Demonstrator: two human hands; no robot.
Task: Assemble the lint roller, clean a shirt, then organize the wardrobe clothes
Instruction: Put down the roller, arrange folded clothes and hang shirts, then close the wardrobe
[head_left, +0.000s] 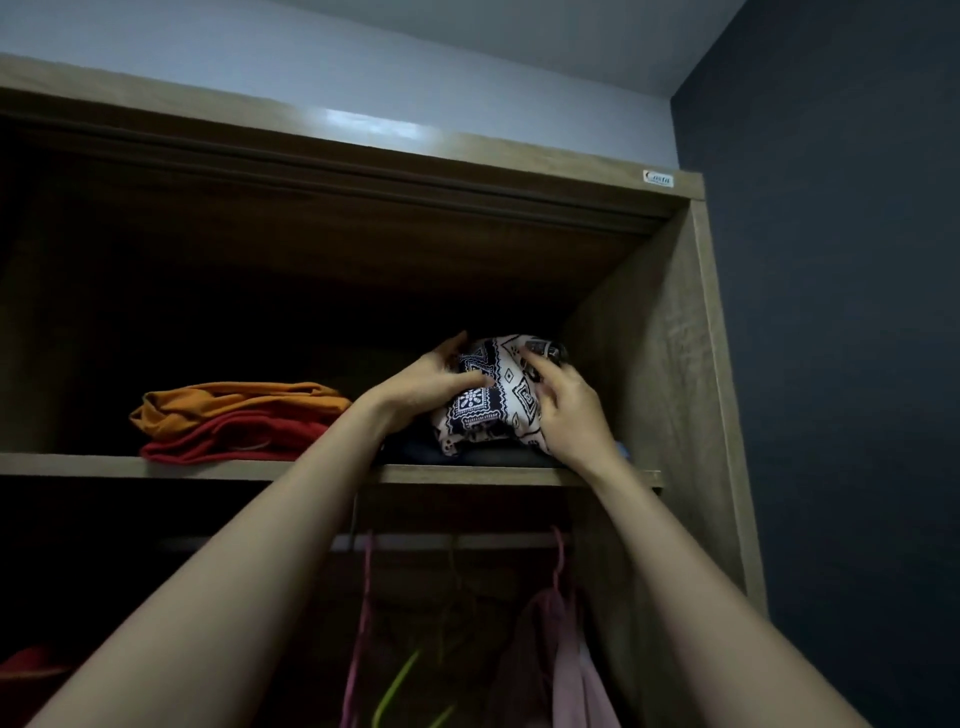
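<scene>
A folded white cloth with a black pattern (501, 400) sits on a dark folded garment (488, 457) at the right end of the wardrobe's upper shelf (208, 467). My left hand (431, 389) grips the cloth's left side, thumb on the front. My right hand (566, 410) holds its right side, with the fingers curled over the top. To the left on the same shelf an orange folded garment (234, 402) lies on a red one (234, 439).
Under the shelf a rail (467, 540) carries pink hangers (363, 597), green hangers (400, 680) and a pink garment (561, 649). The wardrobe's side panel (665, 364) stands just right of the cloth. A dark wall (841, 312) lies beyond. Something red (31, 670) shows at lower left.
</scene>
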